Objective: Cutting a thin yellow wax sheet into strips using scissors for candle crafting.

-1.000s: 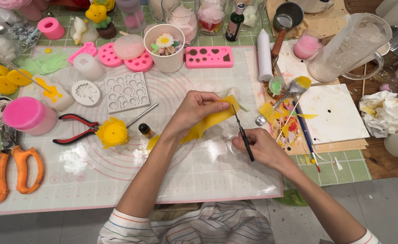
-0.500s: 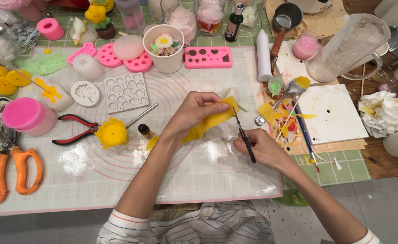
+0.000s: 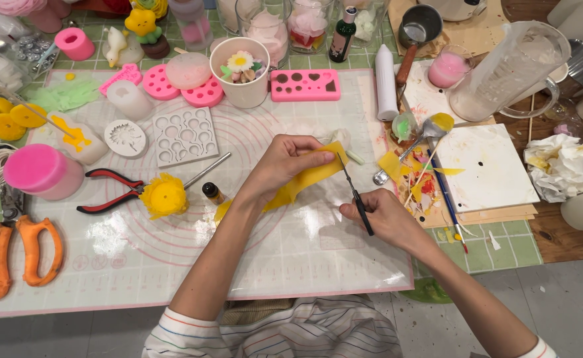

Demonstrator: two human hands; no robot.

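Observation:
My left hand [image 3: 285, 166] pinches a thin yellow wax sheet [image 3: 303, 181] above the translucent work mat [image 3: 192, 265]. My right hand [image 3: 381, 215] grips a slim black tool [image 3: 354, 193] like a pen, its tip touching the sheet's right end beside my left fingertips. A small pale piece [image 3: 344, 140] lies just behind the sheet.
A yellow wax flower [image 3: 164, 196], a small brown bottle [image 3: 212, 192], red-handled pliers [image 3: 112, 191] and orange scissors [image 3: 13, 255] lie to the left. Pink moulds [image 3: 305, 85], a white cup [image 3: 242, 81] and jars stand behind. A spoon [image 3: 407, 147], a white board [image 3: 490, 166] and a clear jug [image 3: 510, 69] are on the right.

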